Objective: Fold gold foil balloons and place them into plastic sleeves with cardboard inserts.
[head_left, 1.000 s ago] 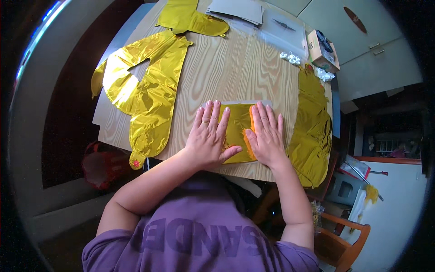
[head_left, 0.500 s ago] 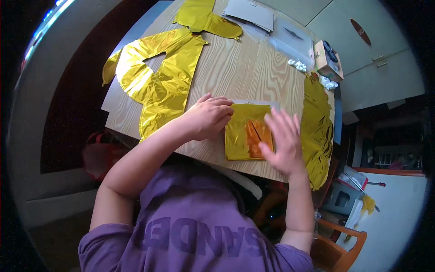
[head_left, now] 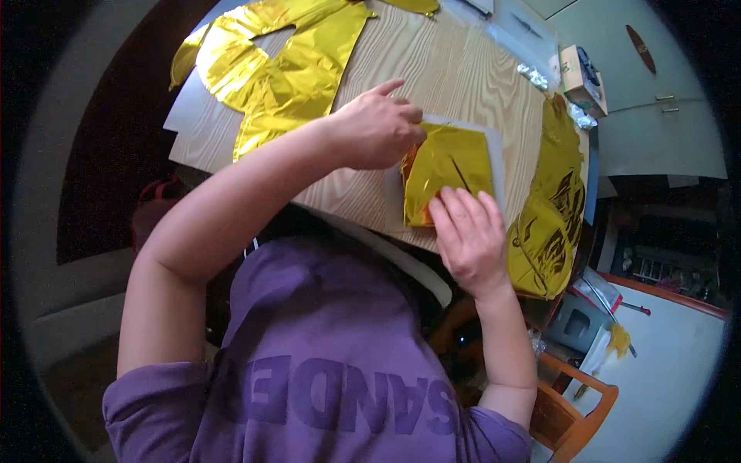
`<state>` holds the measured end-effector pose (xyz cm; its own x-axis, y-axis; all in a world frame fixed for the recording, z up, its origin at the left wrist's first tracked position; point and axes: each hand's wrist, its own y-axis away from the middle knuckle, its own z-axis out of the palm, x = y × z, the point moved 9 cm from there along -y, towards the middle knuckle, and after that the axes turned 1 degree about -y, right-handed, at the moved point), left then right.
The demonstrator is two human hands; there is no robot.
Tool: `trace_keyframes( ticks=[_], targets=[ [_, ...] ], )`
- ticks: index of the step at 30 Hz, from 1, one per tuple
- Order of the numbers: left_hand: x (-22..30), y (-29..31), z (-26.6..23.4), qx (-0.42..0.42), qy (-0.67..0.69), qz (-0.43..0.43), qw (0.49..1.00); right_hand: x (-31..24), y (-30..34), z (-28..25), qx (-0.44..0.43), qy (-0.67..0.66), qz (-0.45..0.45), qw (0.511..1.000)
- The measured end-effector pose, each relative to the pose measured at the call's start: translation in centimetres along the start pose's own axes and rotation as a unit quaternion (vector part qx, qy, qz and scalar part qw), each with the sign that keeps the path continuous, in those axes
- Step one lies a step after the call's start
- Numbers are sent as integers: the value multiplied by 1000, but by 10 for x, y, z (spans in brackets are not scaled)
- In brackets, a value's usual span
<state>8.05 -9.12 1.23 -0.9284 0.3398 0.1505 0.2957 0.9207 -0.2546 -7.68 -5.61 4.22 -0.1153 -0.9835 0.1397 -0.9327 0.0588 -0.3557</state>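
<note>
A gold foil balloon [head_left: 444, 162], folded into a flat packet, lies on a pale translucent sheet [head_left: 497, 158] near the table's front edge. My left hand [head_left: 378, 127] pinches the packet's upper left corner between thumb and curled fingers, its index finger pointing away. An orange reflection shows along that left edge. With fingers stretched out, my right hand [head_left: 469, 239] rests flat on the packet's lower right part and covers it. A dark slit-like line runs across the foil between the hands.
A flat gold foil balloon [head_left: 297, 85] with a cut-out hole spreads over the table's left side. More crumpled gold foil [head_left: 548, 224] hangs along the right edge. Farther back are white crumpled bits [head_left: 532, 76], a small box [head_left: 580, 81] and a clear plastic sheet [head_left: 525, 32].
My right hand has come down from above the packet onto its lower part. My left hand has closed on the corner, and the packet has shifted on the sheet. The whole view has tilted.
</note>
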Motion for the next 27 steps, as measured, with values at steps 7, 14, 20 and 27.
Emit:
trace_keyframes(
  ticks=[7, 14, 20, 27],
  targets=[
    [-2, -2, 3, -37, -7, 15, 999, 13, -2, 3, 18, 26, 82, 996],
    [34, 3, -31, 29, 122, 74, 989, 44, -9, -6, 77, -105, 156, 979],
    [31, -23, -16, -18, 165, 58, 984, 58, -19, -20, 103, -100, 168, 975],
    [8, -30, -28, 23, 246, 4, 969, 13, -3, -45, 171, -43, 66, 982]
  ],
)
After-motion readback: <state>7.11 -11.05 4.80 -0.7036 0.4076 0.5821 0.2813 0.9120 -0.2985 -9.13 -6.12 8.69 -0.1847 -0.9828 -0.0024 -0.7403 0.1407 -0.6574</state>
